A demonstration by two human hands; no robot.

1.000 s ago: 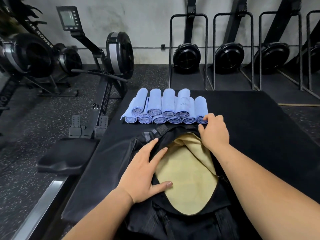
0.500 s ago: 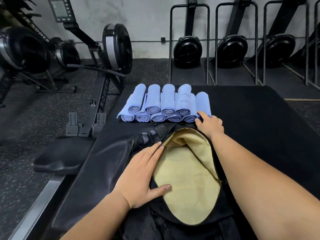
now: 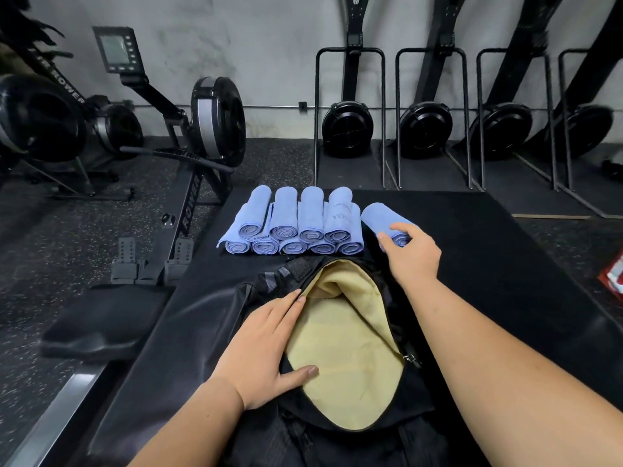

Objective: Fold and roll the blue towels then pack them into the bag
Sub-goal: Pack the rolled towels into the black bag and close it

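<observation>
A black bag [image 3: 215, 318] lies open on the black mat, its yellow lining [image 3: 347, 362] showing. My left hand [image 3: 266, 345] rests flat on the bag's left flap, holding the opening wide. Beyond the bag, several rolled blue towels [image 3: 293, 224] lie stacked in two rows. My right hand [image 3: 409, 257] grips one rolled blue towel [image 3: 381, 215], which is pulled away from the right end of the stack and angled to the right.
The black mat [image 3: 505, 264] stretches to the right. A rowing machine [image 3: 188, 183] stands close on the left, with more rowers stored upright along the back wall [image 3: 350, 123]. A red and white item [image 3: 615, 278] lies at the right edge.
My right hand closed round the rightmost towel roll and drew it away from the stack to the right. My left hand stayed on the bag flap.
</observation>
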